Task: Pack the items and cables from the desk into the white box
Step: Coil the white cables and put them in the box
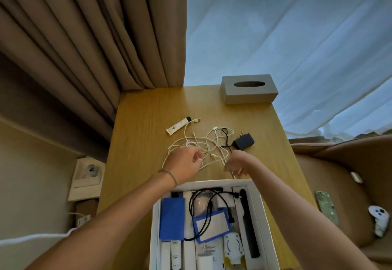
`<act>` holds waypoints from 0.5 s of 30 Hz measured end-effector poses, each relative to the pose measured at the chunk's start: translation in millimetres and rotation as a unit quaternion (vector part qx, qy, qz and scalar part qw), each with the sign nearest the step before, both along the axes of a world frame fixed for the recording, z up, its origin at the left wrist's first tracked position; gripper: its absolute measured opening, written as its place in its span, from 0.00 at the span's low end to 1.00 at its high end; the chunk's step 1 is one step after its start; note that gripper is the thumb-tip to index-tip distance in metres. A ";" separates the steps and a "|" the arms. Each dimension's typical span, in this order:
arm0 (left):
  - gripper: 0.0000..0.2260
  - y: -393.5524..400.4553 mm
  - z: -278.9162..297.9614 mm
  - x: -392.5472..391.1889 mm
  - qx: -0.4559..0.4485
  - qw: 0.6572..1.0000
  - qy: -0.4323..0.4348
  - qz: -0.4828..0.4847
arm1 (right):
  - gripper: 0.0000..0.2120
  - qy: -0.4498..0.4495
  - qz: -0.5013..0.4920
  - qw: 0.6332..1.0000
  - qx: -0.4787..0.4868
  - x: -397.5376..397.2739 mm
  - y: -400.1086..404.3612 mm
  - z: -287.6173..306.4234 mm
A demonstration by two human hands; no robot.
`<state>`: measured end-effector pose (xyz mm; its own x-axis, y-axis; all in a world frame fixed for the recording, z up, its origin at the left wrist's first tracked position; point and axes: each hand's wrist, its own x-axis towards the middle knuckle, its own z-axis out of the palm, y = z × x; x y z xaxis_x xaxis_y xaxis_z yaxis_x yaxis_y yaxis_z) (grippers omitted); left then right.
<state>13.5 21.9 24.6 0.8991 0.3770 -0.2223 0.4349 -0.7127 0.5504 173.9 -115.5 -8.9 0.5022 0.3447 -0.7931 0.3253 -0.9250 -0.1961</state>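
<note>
A tangle of white cables (209, 142) lies on the wooden desk (144, 134) beyond the white box (257, 197). My left hand (186, 163) is closed on a strand at the tangle's left side. My right hand (236, 164) pinches another white strand at its right, just past the box's far rim. A black charger (244, 141) with its thin black cord sits right of the tangle. A white tube (178, 126) lies at the far left of it. The box holds a blue power bank (171, 218), a blue-edged case (212, 226), a black cable and small white items.
A grey tissue box (249, 89) stands at the desk's far edge. Brown curtains hang at the left and a sheer curtain at the right. A phone (326, 207) and a white controller (379, 220) lie on the tan seat to the right. A wall socket (90, 171) is at the left.
</note>
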 end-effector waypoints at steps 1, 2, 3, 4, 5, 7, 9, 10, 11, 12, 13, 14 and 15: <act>0.06 -0.2 -1.1 4.5 -0.010 1.000 0.001 -0.003 | 0.06 0.037 0.008 0.999 -0.011 -0.2 1.7 -0.6; 0.06 -0.7 -1.9 8.5 -0.020 1.000 -0.001 -0.008 | 0.06 0.054 0.014 0.998 -0.015 -0.9 2.2 -1.4; 0.06 -1.9 -1.9 12.3 -0.029 0.999 -0.005 -0.013 | 0.04 0.054 0.016 0.998 -0.012 -1.5 2.7 -2.0; 0.06 -3.3 -1.3 15.6 -0.038 0.999 -0.012 -0.020 | 0.03 0.040 0.015 0.999 -0.004 -2.1 2.7 -1.4; 0.06 -4.3 0.0 18.9 -0.045 0.998 -0.020 -0.029 | 0.04 0.015 0.016 1.000 0.008 -2.8 2.3 -0.1; 0.09 -4.9 3.9 25.5 -0.060 0.996 -0.046 -0.049 | 0.05 -0.048 0.043 0.997 0.041 -4.1 -0.2 8.5; 0.14 -6.0 10.1 31.1 -0.055 0.993 -0.061 -0.087 | 0.08 -0.111 0.089 0.985 0.094 -6.7 -4.6 26.1; 0.18 -7.0 13.5 33.8 -0.044 0.991 -0.064 -0.111 | 0.08 -0.126 0.105 0.978 0.128 -8.8 -7.4 37.0; 0.22 -8.9 18.3 36.3 -0.039 0.988 -0.061 -0.134 | 0.08 -0.129 0.118 0.971 0.160 -11.2 -9.9 49.1; 0.23 -10.5 23.9 38.8 -0.043 0.986 -0.054 -0.153 | 0.09 -0.128 0.135 0.965 0.183 -13.5 -12.6 61.6; 0.21 -11.5 31.0 41.2 -0.059 0.983 -0.041 -0.168 | 0.09 -0.132 0.154 0.959 0.196 -15.1 -14.7 74.2; 0.15 -11.1 37.6 43.4 -0.084 0.980 -0.029 -0.179 | 0.10 -0.135 0.168 0.955 0.204 -15.6 -16.8 86.2; 0.09 -9.4 44.6 44.5 -0.111 0.976 -0.017 -0.186 | 0.11 -0.129 0.170 0.952 0.218 -14.8 -19.2 98.1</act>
